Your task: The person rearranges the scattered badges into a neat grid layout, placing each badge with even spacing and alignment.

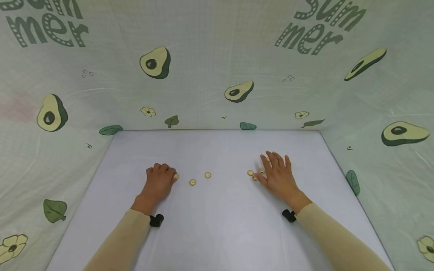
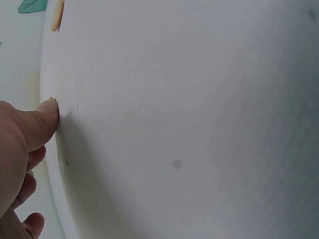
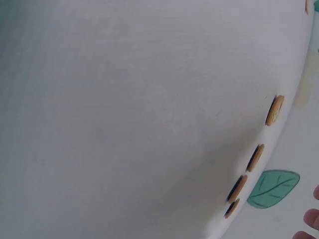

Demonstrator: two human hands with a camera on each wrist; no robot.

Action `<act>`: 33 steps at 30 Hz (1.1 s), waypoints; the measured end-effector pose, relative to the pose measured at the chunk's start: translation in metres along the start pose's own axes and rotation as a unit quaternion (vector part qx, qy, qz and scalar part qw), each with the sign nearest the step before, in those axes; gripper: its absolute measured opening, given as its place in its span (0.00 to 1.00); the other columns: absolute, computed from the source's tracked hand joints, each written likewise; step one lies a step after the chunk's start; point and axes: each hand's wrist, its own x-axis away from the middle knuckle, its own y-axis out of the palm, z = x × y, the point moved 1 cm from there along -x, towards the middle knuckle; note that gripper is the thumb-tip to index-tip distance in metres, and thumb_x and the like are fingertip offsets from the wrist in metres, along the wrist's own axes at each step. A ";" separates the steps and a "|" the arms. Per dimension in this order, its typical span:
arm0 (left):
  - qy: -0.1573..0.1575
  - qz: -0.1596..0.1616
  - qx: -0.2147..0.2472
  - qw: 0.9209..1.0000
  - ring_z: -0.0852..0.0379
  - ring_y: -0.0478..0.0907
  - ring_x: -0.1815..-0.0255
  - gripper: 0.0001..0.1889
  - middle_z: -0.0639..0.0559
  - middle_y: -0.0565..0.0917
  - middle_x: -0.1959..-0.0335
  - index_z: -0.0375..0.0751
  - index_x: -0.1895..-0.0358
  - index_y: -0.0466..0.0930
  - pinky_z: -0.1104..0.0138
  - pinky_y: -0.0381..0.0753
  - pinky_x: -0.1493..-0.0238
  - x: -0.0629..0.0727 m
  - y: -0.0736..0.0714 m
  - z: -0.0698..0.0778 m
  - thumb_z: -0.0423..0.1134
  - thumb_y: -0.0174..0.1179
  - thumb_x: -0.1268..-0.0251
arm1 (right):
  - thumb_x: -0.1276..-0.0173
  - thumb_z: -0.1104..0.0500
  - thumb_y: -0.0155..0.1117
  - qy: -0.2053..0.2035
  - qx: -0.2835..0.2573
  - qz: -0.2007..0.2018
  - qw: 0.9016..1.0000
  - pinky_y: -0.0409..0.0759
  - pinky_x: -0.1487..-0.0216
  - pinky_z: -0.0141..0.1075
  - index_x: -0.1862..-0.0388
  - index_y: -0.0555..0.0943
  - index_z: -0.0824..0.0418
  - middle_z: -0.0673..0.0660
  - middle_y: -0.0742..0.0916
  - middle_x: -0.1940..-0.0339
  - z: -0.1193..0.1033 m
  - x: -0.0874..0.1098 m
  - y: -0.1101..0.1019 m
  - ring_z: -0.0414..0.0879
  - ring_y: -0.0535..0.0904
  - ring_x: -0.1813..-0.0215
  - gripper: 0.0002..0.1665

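On the left of the white table, my left hand (image 1: pixel 159 180) is curled, its thumb and forefinger at a small round wooden button (image 1: pixel 176 175). In the left wrist view the thumb (image 2: pixel 45 119) comes down to the table surface, and the button is mostly hidden behind its tip. My right hand (image 1: pixel 279 177) spreads its fingers above the right side of the table and grips nothing. Close by its thumb and fingers lie several similar buttons (image 1: pixel 250 172), one of them partly covered by the fingers. The right wrist view shows these buttons (image 3: pixel 275 110) in a row, with a few fingertips (image 3: pixel 312 218) at the edge.
Between the hands lie two more wooden buttons, one nearer the left hand (image 1: pixel 192 182) and one toward the middle (image 1: pixel 208 175). A cloth printed with avocados and leaves (image 1: pixel 196 98) stands behind and along both sides of the table (image 1: pixel 217 226).
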 end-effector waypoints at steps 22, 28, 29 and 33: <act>0.004 0.004 -0.012 1.000 0.40 0.71 0.47 0.11 0.43 0.79 0.53 0.40 0.49 0.80 0.41 0.69 0.43 0.004 0.005 0.001 0.43 0.65 0.23 | 0.24 0.52 0.67 0.029 0.028 -0.078 0.996 0.69 0.40 0.64 0.43 0.81 0.69 0.68 0.83 0.44 0.055 -0.037 -0.001 0.66 0.73 0.42 0.22; 0.005 0.005 -0.008 1.000 0.40 0.71 0.48 0.11 0.43 0.79 0.53 0.40 0.49 0.80 0.41 0.69 0.44 0.003 0.006 0.000 0.44 0.65 0.23 | 0.20 0.48 0.62 0.019 0.028 -0.103 0.994 0.69 0.41 0.62 0.50 0.82 0.68 0.65 0.84 0.50 0.055 -0.044 0.007 0.63 0.73 0.46 0.22; 0.003 0.002 -0.005 1.000 0.40 0.71 0.48 0.11 0.43 0.79 0.53 0.40 0.49 0.80 0.41 0.69 0.44 0.003 0.005 0.000 0.44 0.65 0.23 | 0.20 0.47 0.62 0.020 0.031 -0.105 0.994 0.69 0.40 0.62 0.50 0.83 0.68 0.64 0.84 0.51 0.054 -0.046 0.009 0.62 0.73 0.46 0.22; 0.001 0.004 -0.001 1.000 0.40 0.71 0.47 0.11 0.43 0.79 0.53 0.40 0.50 0.81 0.40 0.69 0.43 0.003 0.004 0.000 0.43 0.65 0.23 | 0.20 0.48 0.64 0.020 0.036 -0.106 0.993 0.70 0.40 0.61 0.51 0.85 0.67 0.62 0.85 0.53 0.052 -0.049 0.014 0.61 0.75 0.46 0.21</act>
